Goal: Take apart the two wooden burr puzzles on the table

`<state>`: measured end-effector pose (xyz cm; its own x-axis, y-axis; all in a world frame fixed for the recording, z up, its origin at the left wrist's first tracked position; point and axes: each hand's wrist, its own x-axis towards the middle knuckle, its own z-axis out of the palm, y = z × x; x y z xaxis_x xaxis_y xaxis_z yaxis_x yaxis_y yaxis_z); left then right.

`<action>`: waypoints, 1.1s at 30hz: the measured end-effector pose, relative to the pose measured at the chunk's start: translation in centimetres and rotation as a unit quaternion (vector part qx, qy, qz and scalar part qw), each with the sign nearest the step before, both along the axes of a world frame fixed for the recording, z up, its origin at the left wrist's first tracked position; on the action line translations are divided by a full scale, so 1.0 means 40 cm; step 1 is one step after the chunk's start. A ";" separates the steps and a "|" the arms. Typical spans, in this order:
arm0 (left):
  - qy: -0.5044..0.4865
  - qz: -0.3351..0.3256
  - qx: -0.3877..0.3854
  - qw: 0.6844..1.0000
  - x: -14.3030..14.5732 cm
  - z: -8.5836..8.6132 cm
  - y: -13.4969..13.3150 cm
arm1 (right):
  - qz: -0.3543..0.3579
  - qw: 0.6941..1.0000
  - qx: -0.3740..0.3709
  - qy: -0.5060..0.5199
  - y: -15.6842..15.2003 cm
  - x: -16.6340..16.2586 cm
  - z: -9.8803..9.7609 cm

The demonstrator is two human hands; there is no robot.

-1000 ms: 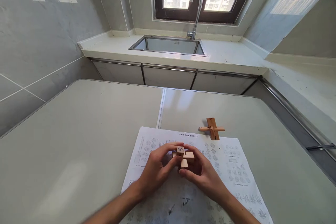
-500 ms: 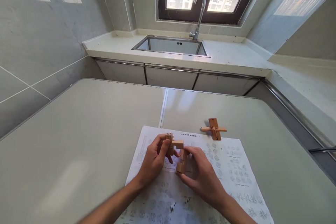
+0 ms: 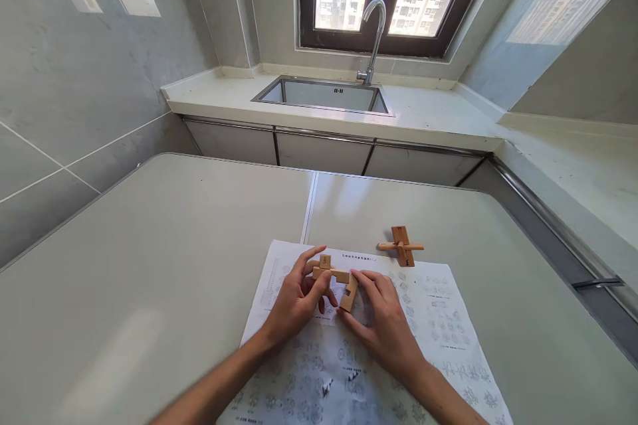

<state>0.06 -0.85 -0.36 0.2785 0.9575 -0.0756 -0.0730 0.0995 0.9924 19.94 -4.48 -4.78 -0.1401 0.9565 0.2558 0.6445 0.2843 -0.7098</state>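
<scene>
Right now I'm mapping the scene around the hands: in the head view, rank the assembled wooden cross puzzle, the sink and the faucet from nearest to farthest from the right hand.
1. Assembled wooden cross puzzle: on the table, just beyond and right of the right hand.
2. Sink: set in the counter past the table.
3. Faucet: behind the sink, at the window.

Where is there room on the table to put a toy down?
The table is bare left of the paper sheet, and behind it up to the far edge. It is crowded where both hands hold wooden pieces, and by the wooden cross.
</scene>
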 end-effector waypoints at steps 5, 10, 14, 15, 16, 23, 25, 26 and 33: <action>0.002 -0.026 -0.003 1.000 -0.003 0.004 -0.004 | 0.000 0.999 0.007 0.032 -0.003 0.000 -0.002; 0.015 -0.063 -0.009 0.998 -0.010 0.003 -0.002 | 0.011 0.995 0.046 0.089 -0.004 -0.002 0.007; 0.001 -0.091 -0.027 0.995 -0.011 -0.003 0.001 | 0.037 0.991 0.072 0.109 -0.002 -0.004 0.020; -0.007 -0.095 -0.031 0.995 -0.011 -0.005 0.001 | 0.046 0.990 0.074 0.114 -0.001 -0.004 0.021; -0.017 -0.097 -0.035 0.995 -0.012 -0.006 0.003 | 0.054 0.989 0.074 0.119 0.000 -0.005 0.022; -0.062 -0.135 -0.052 0.988 -0.022 -0.004 0.013 | 0.059 0.989 0.071 0.118 -0.001 -0.003 0.011; -0.074 -0.162 -0.055 0.982 -0.026 0.004 0.013 | 0.052 0.988 0.075 0.128 -0.002 -0.002 0.014; -0.081 -0.174 -0.058 0.980 -0.028 0.007 0.013 | 0.048 0.987 0.072 0.135 -0.002 -0.001 0.016; -0.067 -0.180 -0.050 0.980 -0.034 0.014 0.016 | 0.046 0.984 0.021 0.173 -0.001 0.009 0.024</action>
